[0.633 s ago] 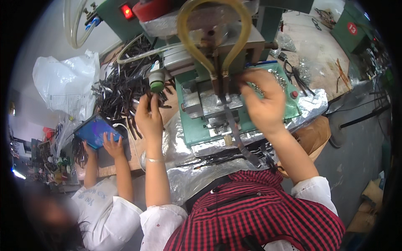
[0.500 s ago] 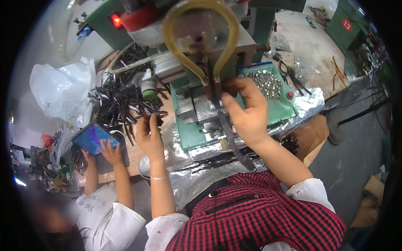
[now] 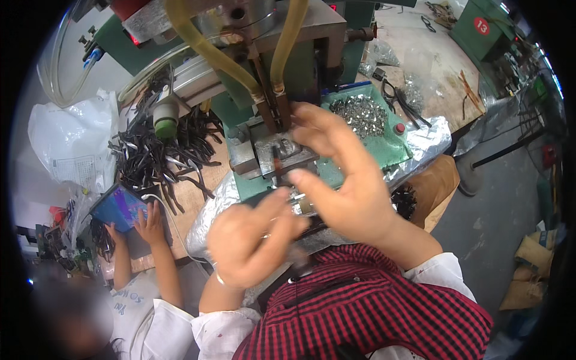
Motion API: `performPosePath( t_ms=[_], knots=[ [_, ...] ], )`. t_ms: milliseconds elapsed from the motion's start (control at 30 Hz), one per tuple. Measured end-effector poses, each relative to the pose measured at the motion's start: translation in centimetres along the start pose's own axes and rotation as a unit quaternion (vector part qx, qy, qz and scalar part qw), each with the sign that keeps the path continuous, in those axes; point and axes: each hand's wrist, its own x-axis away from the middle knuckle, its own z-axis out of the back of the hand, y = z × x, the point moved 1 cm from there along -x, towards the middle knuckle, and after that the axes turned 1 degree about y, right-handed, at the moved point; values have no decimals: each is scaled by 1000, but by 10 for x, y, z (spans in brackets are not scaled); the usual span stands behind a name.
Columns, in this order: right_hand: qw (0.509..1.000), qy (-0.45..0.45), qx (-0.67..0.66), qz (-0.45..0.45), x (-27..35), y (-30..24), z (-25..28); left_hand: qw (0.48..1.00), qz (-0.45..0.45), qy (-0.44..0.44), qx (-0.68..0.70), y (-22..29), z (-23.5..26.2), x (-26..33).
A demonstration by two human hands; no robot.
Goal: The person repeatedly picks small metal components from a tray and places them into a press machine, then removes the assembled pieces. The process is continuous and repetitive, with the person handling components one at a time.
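My left hand (image 3: 252, 240) is smeared by motion in front of the machine, its fingers curled; what they hold is not clear. A blurred greyish shape (image 3: 301, 259) shows just below them. My right hand (image 3: 354, 186) reaches over the work block from the right, thumb and fingers spread apart, with nothing visible gripped. Its fingertips are beside the two copper-coloured electrodes (image 3: 275, 117) of a green machine. Under these lies the metal work block (image 3: 264, 147), with a small reddish-brown upright piece (image 3: 276, 161) near its front.
Dark metal strips (image 3: 162, 156) lie heaped on the left. Small shiny metal parts (image 3: 360, 116) fill part of a green tray (image 3: 384, 147) on the right. Yellowish hoses (image 3: 204, 48) hang above. At the left, another person's hands (image 3: 150, 225) touch a tablet (image 3: 120, 207).
The long dark strip is no longer under the electrodes in my right hand, whose fingers have spread. My left hand has swung right from the heap to the machine's front. The view has shifted.
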Motion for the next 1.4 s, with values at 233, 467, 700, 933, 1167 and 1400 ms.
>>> performPosePath(
  t_ms=[233,467,700,933,1167,1400],
  knots=[
    [953,24,289,-86,22,102,89,992,-120,27,1,-9,-41,-10],
    [953,164,247,-55,8,110,123,994,-104,19,11,-10,-42,-3],
    [902,60,425,-37,26,108,99,995,-93,24,7,-10,-41,-2],
    [873,69,482,33,23,112,90,995,76,35,49,17,-24,32],
    [951,154,263,-55,18,122,90,899,387,127,-161,-54,65,53],
    [954,155,233,-105,11,115,73,780,481,-168,-363,-161,-3,154]
  ],
)
